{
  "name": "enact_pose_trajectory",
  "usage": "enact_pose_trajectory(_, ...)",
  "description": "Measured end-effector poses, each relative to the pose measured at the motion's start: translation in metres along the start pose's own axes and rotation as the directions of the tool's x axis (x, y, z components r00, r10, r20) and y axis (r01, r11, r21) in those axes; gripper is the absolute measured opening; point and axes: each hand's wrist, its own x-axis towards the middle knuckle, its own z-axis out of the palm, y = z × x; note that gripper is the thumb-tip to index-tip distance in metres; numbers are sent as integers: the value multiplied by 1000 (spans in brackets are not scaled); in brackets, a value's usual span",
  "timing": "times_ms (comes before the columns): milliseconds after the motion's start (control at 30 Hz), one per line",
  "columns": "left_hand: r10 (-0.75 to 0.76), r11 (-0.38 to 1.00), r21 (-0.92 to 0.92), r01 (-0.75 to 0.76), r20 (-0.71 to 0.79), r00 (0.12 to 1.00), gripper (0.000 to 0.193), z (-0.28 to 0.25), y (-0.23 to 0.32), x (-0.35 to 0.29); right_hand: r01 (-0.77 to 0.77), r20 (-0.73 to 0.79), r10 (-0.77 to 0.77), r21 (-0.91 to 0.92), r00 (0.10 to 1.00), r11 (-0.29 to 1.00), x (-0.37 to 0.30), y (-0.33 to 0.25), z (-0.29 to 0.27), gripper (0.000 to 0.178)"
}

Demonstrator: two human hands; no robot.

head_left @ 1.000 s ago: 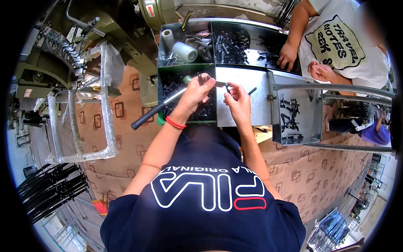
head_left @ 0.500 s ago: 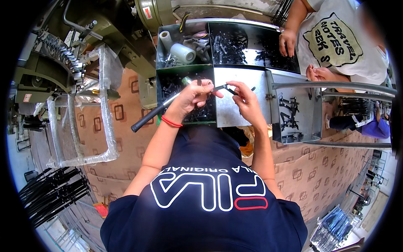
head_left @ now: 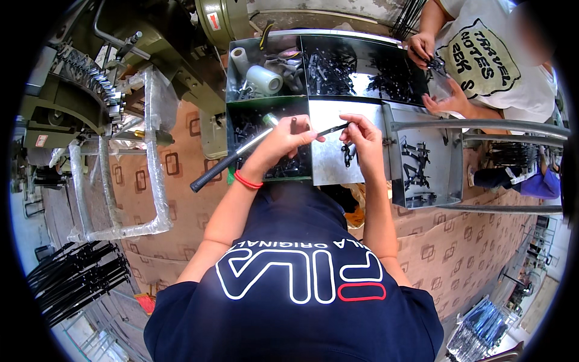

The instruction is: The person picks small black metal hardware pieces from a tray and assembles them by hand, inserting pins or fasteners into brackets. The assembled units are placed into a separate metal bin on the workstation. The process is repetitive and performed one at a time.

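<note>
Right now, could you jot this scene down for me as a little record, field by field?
Left hand: holds one end of a narrow dark part
Right hand: pinches the part's other end
Below right hand: dark linked pieces; whether held is unclear
Near left wrist: black-handled tool, slanting
Metal tray: black parts inside, right of the right hand
Co-worker's hand: holding a dark cluster

head-worn fisheye — looking steeply down
</note>
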Motion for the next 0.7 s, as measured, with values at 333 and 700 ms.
enact_pose_trajectory(333, 198, 857, 482, -181, 17, 980, 13, 20, 2, -5, 34, -173, -24, 58, 985, 998, 7, 12, -2, 14)
enact_pose_trajectory(700, -49, 976, 211, 52, -19, 999, 20, 11, -8, 3, 197, -59, -200, -42, 978, 979, 0, -17, 13, 12)
